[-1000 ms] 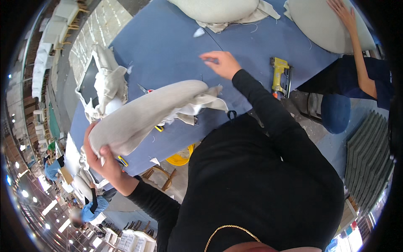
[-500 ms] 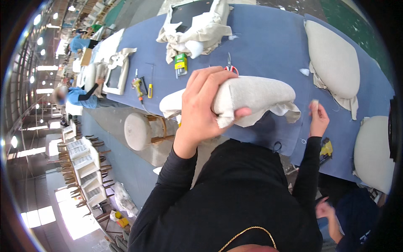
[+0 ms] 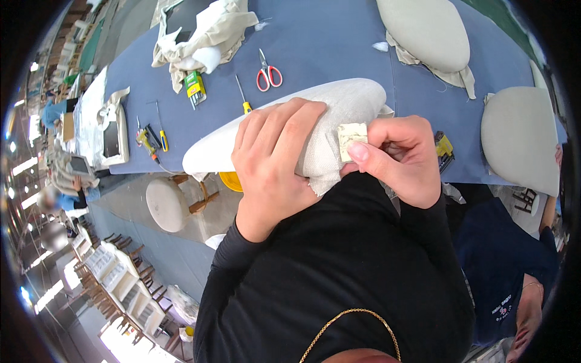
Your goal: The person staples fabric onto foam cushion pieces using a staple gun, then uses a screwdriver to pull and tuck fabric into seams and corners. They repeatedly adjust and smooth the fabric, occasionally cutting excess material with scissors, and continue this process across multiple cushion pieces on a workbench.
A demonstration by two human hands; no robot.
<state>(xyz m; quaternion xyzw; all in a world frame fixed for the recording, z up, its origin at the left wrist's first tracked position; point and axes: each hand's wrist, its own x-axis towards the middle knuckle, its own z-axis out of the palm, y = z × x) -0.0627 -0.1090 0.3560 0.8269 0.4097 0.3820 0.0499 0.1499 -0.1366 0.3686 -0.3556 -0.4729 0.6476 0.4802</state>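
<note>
A padded chair cushion (image 3: 354, 97), covered partly in light beige fabric, is held up tilted before my body at the table's near edge. My left hand (image 3: 272, 160) is closed round it, fingers over the top and the loose fabric edge hanging below. Between thumb and fingers, my right hand (image 3: 405, 160) pinches a small cream-coloured block (image 3: 353, 134) with a rough face. The block is against or just in front of the fabric; I cannot tell whether they touch. My left palm and the cushion's underside are hidden.
On the blue table (image 3: 327, 48) lie red-handled scissors (image 3: 264, 77), screwdrivers (image 3: 243, 97), a hot glue gun (image 3: 147, 140) and a green-yellow box (image 3: 195, 88). Covered cushions (image 3: 430, 33) rest at the right, a half-covered frame (image 3: 206, 39) at the back. A co-worker (image 3: 502, 260) is close on my right.
My right hand has come from the right over the table to the cushion, bringing the small block. The cushion has tilted and come nearer my body, and the view has shifted.
</note>
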